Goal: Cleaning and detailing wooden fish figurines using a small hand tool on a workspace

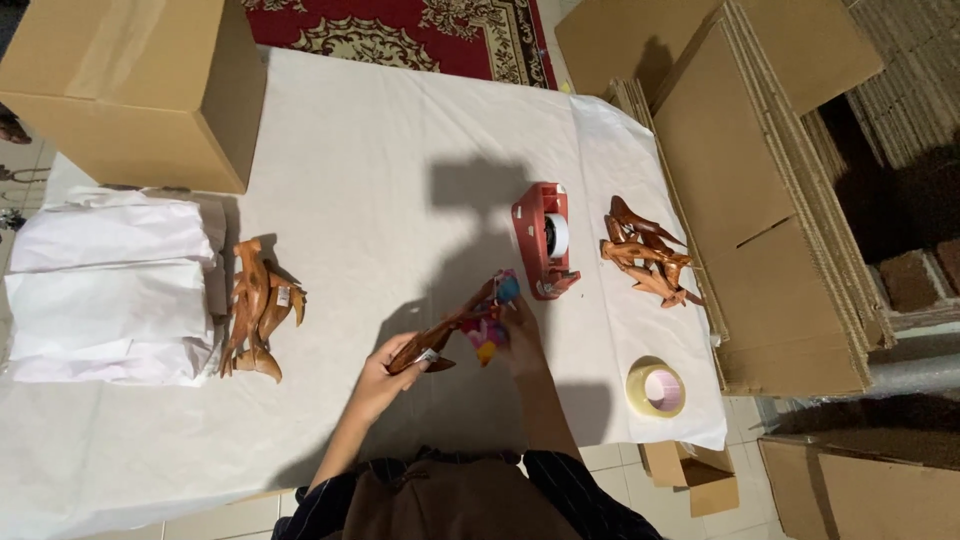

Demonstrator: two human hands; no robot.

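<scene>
Hands work near the table's (400, 170) front edge: left hand (385, 375) closed around a carved wooden figure (445, 335), right hand (520, 325) pinching a colourful sticker sheet (490, 325) against it. Red tape dispenser (545, 240) just beyond, tape roll (655, 388) at the front right corner.

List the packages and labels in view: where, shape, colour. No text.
Closed cardboard box: far left of table, brown, blocky.
Flattened cartons: stacked right of table, brown.
Small open box: floor, near right corner, brown.
Colourful paper: in right hand, pink, blue, yellow.
White tag: on left wooden carvings.
</scene>
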